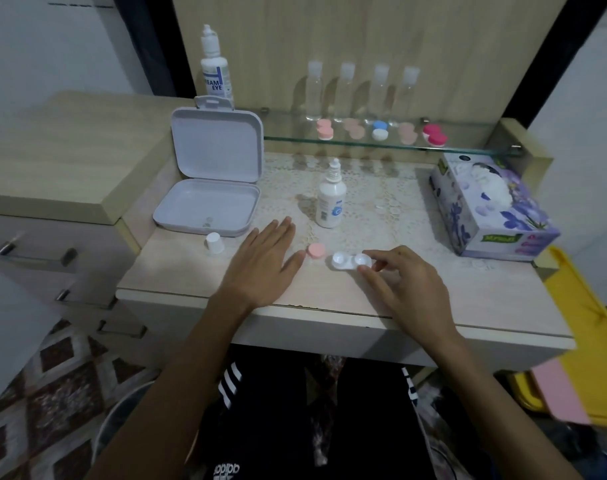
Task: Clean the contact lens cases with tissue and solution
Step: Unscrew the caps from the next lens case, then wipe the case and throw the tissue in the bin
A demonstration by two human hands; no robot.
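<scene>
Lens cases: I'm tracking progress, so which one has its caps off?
The white lens case at the right hand; the shelf cases remain capped.

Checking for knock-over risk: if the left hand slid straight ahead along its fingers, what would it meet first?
Probably the small solution bottle; the left hand points up-right toward it, though it might pass just left of it.

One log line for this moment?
left hand flat on table | right hand pinching open white lens case | pink cap off
</scene>
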